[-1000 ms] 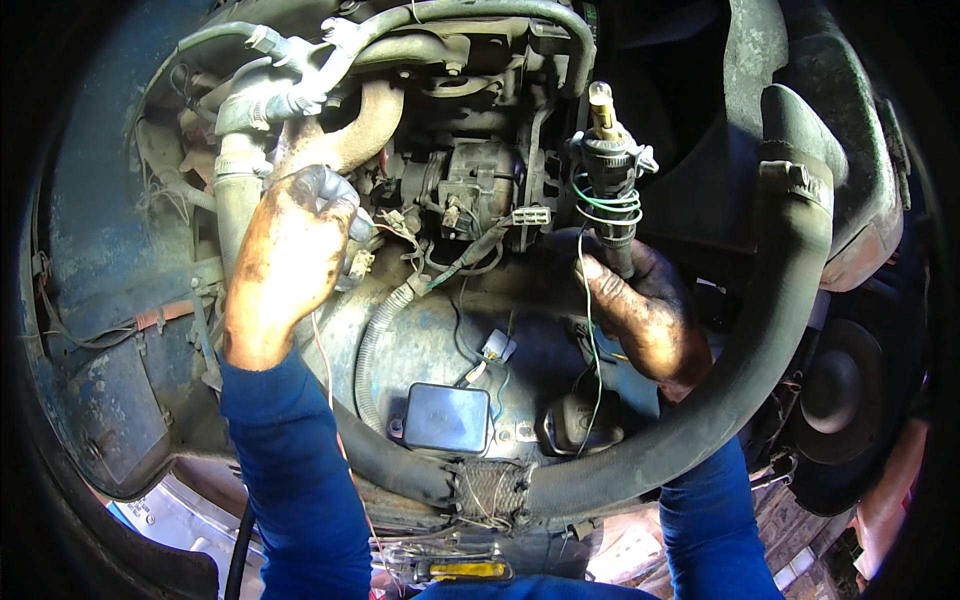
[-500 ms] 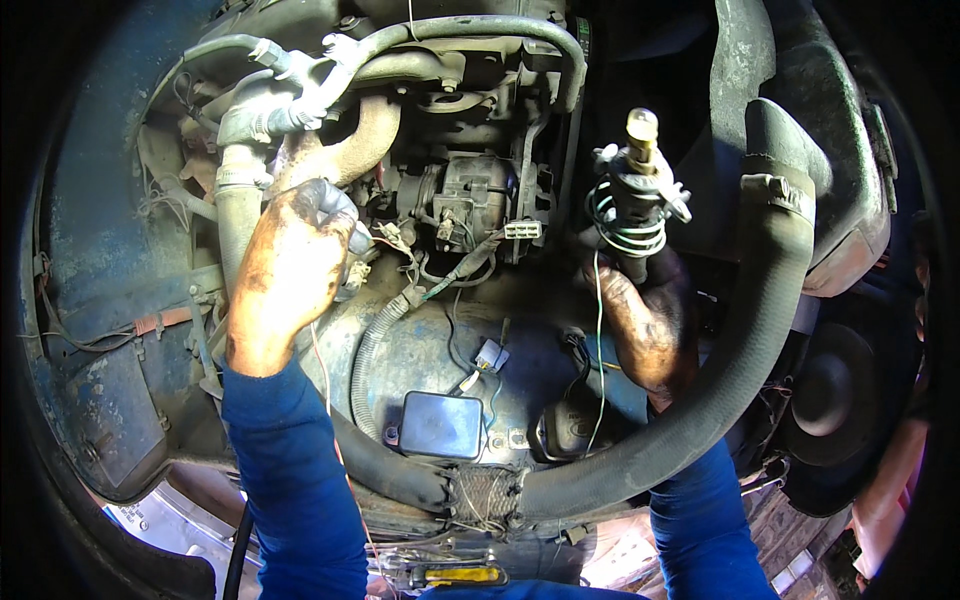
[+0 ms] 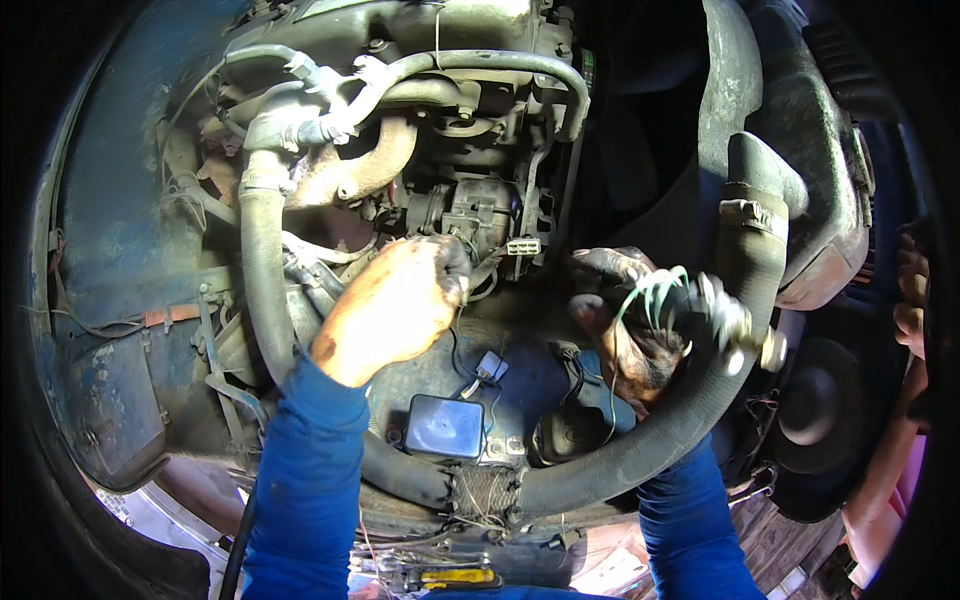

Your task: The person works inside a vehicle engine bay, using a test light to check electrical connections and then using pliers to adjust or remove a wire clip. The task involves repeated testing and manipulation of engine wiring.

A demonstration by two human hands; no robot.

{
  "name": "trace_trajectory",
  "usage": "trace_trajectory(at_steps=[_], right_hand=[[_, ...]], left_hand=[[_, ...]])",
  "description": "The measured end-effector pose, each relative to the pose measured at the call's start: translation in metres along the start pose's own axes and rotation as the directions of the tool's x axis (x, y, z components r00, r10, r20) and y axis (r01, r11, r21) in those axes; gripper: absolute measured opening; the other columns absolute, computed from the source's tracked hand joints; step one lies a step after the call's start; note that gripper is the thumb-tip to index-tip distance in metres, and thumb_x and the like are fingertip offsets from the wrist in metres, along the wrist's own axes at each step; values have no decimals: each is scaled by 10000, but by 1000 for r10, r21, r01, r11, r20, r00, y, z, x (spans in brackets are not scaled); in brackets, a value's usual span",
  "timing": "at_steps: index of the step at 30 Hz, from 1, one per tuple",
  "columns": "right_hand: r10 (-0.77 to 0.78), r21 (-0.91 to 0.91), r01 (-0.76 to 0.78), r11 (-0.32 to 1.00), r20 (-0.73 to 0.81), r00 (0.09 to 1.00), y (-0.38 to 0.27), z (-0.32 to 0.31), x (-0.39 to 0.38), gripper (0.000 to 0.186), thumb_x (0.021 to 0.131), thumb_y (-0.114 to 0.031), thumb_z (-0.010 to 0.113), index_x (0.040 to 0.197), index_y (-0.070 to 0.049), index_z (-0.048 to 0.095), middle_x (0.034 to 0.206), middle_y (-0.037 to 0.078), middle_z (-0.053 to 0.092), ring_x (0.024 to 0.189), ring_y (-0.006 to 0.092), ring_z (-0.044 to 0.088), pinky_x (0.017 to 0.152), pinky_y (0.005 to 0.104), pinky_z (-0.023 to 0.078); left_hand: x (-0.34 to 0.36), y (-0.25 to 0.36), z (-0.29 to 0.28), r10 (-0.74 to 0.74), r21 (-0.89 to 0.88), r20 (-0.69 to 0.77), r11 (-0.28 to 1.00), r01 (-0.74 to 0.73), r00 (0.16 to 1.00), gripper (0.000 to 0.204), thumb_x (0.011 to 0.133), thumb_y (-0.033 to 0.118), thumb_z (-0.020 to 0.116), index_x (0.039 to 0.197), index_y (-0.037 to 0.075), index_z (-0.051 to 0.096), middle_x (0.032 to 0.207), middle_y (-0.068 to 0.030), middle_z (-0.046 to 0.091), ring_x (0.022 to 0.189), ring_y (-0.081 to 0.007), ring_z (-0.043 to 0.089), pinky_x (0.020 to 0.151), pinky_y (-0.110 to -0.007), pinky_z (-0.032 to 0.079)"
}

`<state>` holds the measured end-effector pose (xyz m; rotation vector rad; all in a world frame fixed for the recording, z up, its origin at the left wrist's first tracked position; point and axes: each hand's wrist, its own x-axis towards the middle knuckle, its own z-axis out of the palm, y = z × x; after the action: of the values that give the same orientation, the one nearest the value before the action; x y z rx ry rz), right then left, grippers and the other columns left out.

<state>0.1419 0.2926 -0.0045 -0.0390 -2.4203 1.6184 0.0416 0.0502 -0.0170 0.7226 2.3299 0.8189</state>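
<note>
In the engine bay, a greasy part wound with green wire (image 3: 668, 300) sits in the closed grip of the right hand (image 3: 625, 330), just beside the big black hose (image 3: 745, 290). The left hand (image 3: 395, 305) is curled shut on wiring (image 3: 462, 285) below the alternator (image 3: 470, 205), above a small black box (image 3: 443, 427).

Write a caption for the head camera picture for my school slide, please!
Two greasy hands in an engine bay: left hand reaching among the wiring, right hand holding a wire-wrapped part beside a big black hose.
</note>
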Motion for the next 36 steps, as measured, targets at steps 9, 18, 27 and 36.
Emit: trace_trajectory(at_steps=[9, 18, 27, 36], right_hand=[[-177, -100, 175, 980, -11, 984, 5, 16, 7, 146, 755, 55, 758, 877, -14, 719, 946, 117, 672, 928, 271, 671, 812, 362, 545], [-169, -117, 168, 979, 4, 986, 10, 12, 8, 55, 856, 39, 716, 887, 15, 677, 890, 127, 684, 815, 274, 659, 737, 378, 533], [-158, -189, 171, 967, 79, 984, 1, 14, 8, 69, 809, -17, 743, 864, 10, 711, 899, 131, 697, 866, 286, 696, 779, 357, 557], [-147, -236, 182, 955, 156, 977, -6, 6, 7, 74, 817, -42, 737, 861, 4, 699, 883, 134, 692, 842, 305, 700, 767, 373, 562]], left_hand=[[23, -8, 20, 277, -142, -91, 947, -287, 957, 178, 918, 183, 679, 966, 19, 631, 1207, -154, 648, 1060, -330, 655, 913, -436, 498], [34, -3, 20, 80, -500, 194, 865, 29, 978, 199, 966, 226, 673, 1013, 39, 626, 919, -31, 638, 846, -126, 573, 802, -318, 488], [38, 3, 23, 49, -629, 143, 776, 52, 989, 186, 964, 200, 670, 1012, 30, 611, 918, -15, 616, 871, -116, 562, 810, -314, 486], [32, 12, 22, 159, -369, 24, 919, -139, 987, 226, 959, 197, 667, 1050, -10, 659, 957, -98, 705, 884, -161, 624, 826, -358, 513]])
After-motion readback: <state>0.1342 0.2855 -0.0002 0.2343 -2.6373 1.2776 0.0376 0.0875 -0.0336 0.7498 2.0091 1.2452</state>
